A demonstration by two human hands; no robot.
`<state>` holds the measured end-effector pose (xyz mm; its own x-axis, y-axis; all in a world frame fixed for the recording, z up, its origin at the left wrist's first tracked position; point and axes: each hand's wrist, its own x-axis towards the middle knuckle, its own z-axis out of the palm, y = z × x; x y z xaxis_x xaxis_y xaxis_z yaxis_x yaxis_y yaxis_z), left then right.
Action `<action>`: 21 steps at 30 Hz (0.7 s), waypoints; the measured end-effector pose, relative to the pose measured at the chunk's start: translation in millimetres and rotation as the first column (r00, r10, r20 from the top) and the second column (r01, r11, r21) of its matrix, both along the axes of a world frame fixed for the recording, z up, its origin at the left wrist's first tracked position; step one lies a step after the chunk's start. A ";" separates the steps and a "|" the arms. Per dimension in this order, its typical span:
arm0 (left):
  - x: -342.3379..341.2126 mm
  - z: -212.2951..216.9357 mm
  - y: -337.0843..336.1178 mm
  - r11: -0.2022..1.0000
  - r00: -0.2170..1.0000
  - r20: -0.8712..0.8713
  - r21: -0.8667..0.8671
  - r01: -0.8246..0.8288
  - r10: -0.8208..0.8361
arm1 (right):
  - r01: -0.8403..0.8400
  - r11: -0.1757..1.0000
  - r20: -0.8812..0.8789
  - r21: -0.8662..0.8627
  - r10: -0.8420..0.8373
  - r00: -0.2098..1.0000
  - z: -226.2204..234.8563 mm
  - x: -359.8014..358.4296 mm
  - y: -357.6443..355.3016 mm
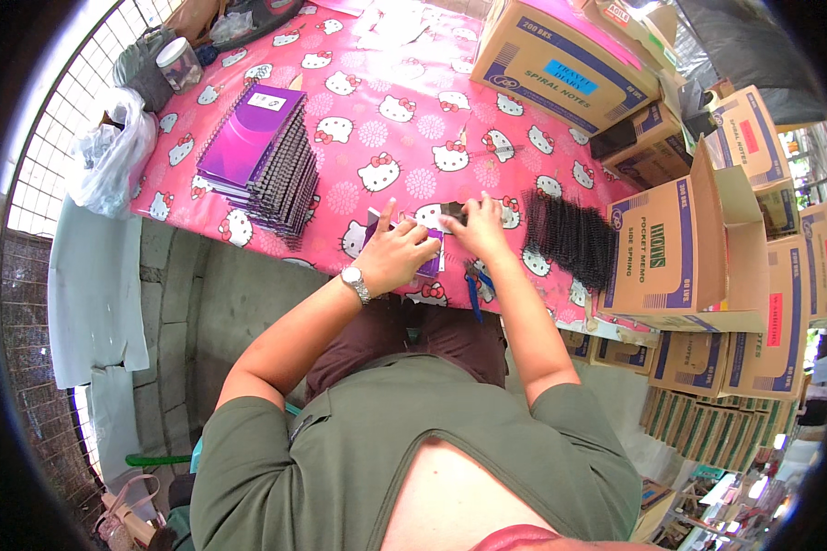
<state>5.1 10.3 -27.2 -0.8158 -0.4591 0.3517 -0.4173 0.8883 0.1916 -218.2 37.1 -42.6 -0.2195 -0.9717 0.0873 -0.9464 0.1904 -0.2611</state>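
Note:
A purple notebook (429, 264) lies on the table in front of me, mostly covered by my left hand (397, 257). The fingers of that hand bend over it and hold it. Just to the right, my right hand (481, 230) has its thumb and fingers drawn together by a small dark piece (452, 211) at the notebook's far side; what they pinch is hidden. Blue-handled pliers (474, 288) rest beside my right wrist. Farther right lies a heap of black spiral binding coils (570, 237). At the left stands a tall stack of purple spiral notebooks (253, 138).
A pink patterned cloth (377, 129) covers the table. Cardboard boxes (662, 239) crowd its right side, with another box (560, 69) at the far right. A plastic bag (110, 156) and a clear jar (178, 64) sit along the left edge.

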 end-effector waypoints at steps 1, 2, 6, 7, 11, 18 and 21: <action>0.8 0.7 0.7 1.000 0.999 -0.037 -0.005 -0.015 0.015 | 0.015 1.000 -0.100 0.004 -0.014 0.995 -1.8 3.1 -0.6; 1.1 1.6 1.3 1.000 0.997 -0.076 -0.009 -0.028 0.027 | 0.022 0.999 -0.054 0.031 -0.020 0.998 -0.8 0.2 -0.1; 13.0 -5.0 0.9 0.978 0.981 -0.037 0.089 -0.187 0.191 | -0.310 0.950 0.966 0.027 0.055 0.253 46.2 -8.5 18.1; 13.0 -7.6 -0.6 0.983 0.986 -0.031 0.090 -0.158 0.162 | -0.374 0.927 0.991 -0.026 0.074 0.114 46.3 -6.7 28.1; 7.5 -6.5 1.5 0.995 0.993 -0.100 0.082 -0.058 0.066 | -0.396 0.918 0.999 0.005 0.015 0.048 41.5 -7.2 48.9; 6.4 -1.4 -1.4 0.991 0.986 -0.163 0.131 0.010 0.012 | -0.269 0.963 0.996 -0.035 0.057 0.074 42.4 -2.6 54.2; 7.5 3.2 -4.6 0.985 0.988 -0.155 0.169 0.013 0.013 | -0.392 0.913 0.993 -0.111 0.113 -0.019 49.3 2.3 51.4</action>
